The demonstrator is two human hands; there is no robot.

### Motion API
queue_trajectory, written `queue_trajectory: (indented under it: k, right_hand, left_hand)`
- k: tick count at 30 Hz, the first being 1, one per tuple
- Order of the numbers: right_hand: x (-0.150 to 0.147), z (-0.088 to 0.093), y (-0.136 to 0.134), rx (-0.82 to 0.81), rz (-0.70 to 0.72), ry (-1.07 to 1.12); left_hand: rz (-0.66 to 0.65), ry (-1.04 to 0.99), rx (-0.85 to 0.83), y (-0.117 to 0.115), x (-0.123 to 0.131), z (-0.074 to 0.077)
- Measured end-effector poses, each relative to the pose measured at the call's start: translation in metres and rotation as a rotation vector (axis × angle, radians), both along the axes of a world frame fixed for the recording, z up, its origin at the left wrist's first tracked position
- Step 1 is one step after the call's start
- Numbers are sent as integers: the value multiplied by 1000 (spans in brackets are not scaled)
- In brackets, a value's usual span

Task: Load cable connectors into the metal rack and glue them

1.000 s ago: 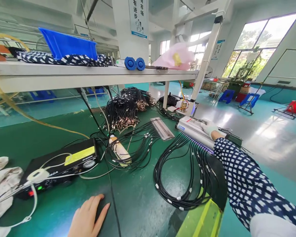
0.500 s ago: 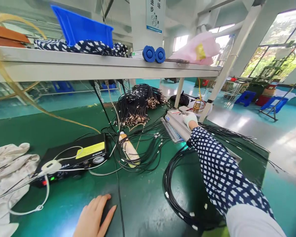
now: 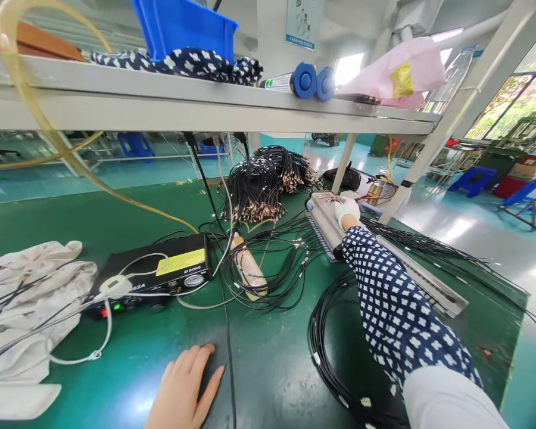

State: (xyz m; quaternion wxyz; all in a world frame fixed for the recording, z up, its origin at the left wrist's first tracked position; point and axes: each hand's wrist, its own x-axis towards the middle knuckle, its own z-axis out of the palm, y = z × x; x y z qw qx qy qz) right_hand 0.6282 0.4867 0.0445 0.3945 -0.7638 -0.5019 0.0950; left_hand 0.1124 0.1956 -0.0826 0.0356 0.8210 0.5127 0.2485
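My right hand [image 3: 346,210], in a white glove with a dotted navy sleeve, reaches far across the green bench. Its fingers curl over the top of a grey metal bar unit [image 3: 324,221]. That unit lies at the far end of a long slotted metal fixture [image 3: 431,285]. Thin black cables [image 3: 446,253] fan out to the right of the fixture, and a loose coil of them [image 3: 328,351] lies under my forearm. My bare left hand [image 3: 183,387] rests flat on the mat at the near edge with fingers stretched out, holding nothing.
A black controller box [image 3: 161,269] with a yellow label sits left of centre, a white cloth [image 3: 31,298] beside it. A beige tube [image 3: 249,268] lies in a cable coil. Bundled cables [image 3: 259,190] are heaped behind. The shelf [image 3: 205,113] overhead carries a blue bin [image 3: 183,27] and pink bag [image 3: 402,71].
My right hand has carried the grey bar unit leftward and farther back along the bench, uncovering the long fixture. My left hand has stayed flat on the mat.
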Motion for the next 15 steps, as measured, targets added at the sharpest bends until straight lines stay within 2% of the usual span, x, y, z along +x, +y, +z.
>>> queue_trajectory:
  k: [3, 7, 10, 12, 15]
  right_hand:
    - [-5, 2, 0, -26, -34, -24]
    - [-10, 7, 3, -52, -12, -57]
    - [3, 16, -6, -76, 14, -82]
    - [25, 20, -31, -90, -13, -113]
    - [71, 10, -104, -160, -157, -181]
  left_hand:
    - [8, -2, -25, 0, 0, 0]
    - [19, -1, -58, -1, 1, 2]
    - [20, -13, -85, -1, 3, 3]
    - [22, -30, -94, 0, 2, 3]
    - [26, -101, -126, 3, -8, 0]
